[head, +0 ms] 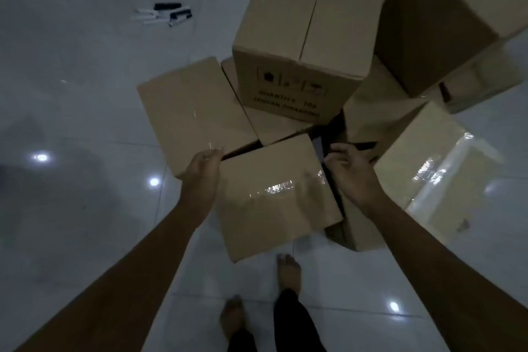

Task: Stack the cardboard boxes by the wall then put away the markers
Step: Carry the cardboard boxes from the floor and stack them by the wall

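Several cardboard boxes and markers sit on glossy white floor tiles.

We see our own body from above | both arms bare, no sleeves visible | left hand and right hand show no rings or watch | legs in dark trousers | both feet bare

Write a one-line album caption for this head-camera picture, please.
Both hands, left and right, grasp a taped cardboard box among others, markers scattered on the tiled floor.
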